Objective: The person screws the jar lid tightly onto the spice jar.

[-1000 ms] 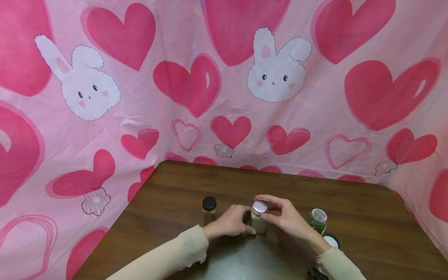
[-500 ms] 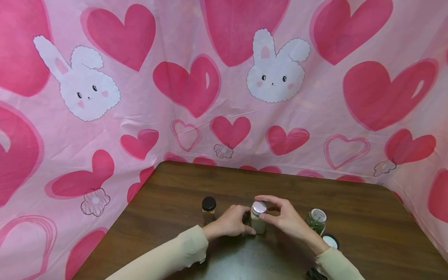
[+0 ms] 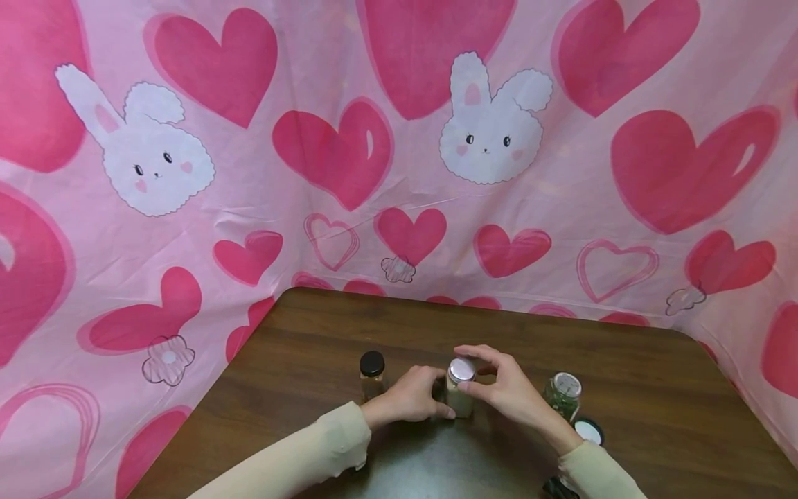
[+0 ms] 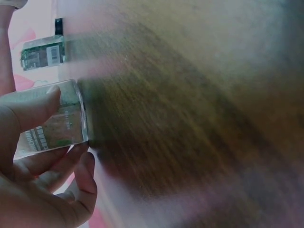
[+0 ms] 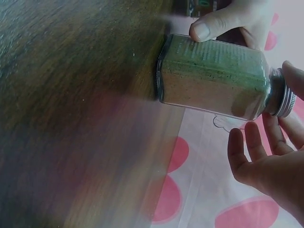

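Observation:
A square glass spice jar (image 3: 461, 404) with a silver screw lid (image 3: 462, 370) stands upright on the table. My left hand (image 3: 411, 395) holds its lower body, the thumb (image 5: 202, 31) lying along the glass in the right wrist view. Fingers and thumb of my right hand (image 3: 514, 391) pinch the lid's rim. Seen from the right wrist, the jar (image 5: 213, 78) has green print over tan powder, and the lid (image 5: 285, 102) sits at its neck. Several right fingers there curl beside the jar, off the glass.
Behind my left wrist stands a black-capped jar (image 3: 373, 374). A jar of green herbs (image 3: 564, 395) is on the right, and close to it lies a black cap with a white inside (image 3: 589, 431). A dark object (image 3: 557, 488) is partly hidden by my right sleeve (image 3: 598, 471).
My right hand has turned slightly around the lid, its thumb shifting a little toward the front left. The left hand and the jar have stayed in place.

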The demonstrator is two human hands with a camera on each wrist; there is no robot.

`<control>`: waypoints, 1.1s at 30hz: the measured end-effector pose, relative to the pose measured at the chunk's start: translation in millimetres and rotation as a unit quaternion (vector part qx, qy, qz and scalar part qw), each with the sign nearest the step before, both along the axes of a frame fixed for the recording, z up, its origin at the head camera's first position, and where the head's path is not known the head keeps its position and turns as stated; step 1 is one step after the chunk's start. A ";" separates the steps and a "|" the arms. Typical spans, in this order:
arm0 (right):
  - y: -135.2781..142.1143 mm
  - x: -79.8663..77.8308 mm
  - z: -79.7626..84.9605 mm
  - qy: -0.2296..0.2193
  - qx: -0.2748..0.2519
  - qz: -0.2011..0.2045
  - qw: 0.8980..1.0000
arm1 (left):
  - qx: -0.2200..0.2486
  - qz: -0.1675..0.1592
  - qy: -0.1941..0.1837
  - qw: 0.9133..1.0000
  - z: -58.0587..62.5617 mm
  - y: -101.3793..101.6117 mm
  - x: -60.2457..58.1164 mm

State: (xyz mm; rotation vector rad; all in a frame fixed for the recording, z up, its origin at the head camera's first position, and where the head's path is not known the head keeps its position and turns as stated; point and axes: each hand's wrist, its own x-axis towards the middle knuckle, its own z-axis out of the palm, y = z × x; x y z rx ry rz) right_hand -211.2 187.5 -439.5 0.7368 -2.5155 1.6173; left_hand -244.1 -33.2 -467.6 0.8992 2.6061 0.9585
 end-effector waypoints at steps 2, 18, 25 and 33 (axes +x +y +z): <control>-0.8 0.4 0.4 0.001 0.000 -0.002 1.000 | 0.000 0.000 -0.001 1.000 -0.2 0.1 -0.1; -11.8 5.8 3.5 -0.007 0.001 -0.060 0.998 | 0.005 -0.001 -0.004 1.000 1.3 -0.8 1.0; -15.3 7.5 6.3 -0.016 0.010 -0.081 0.997 | 0.008 -0.002 -0.009 1.000 2.5 -1.4 1.0; -3.5 6.2 0.4 -0.030 -0.041 -0.011 0.999 | 0.005 0.003 0.000 1.000 3.1 -0.2 2.0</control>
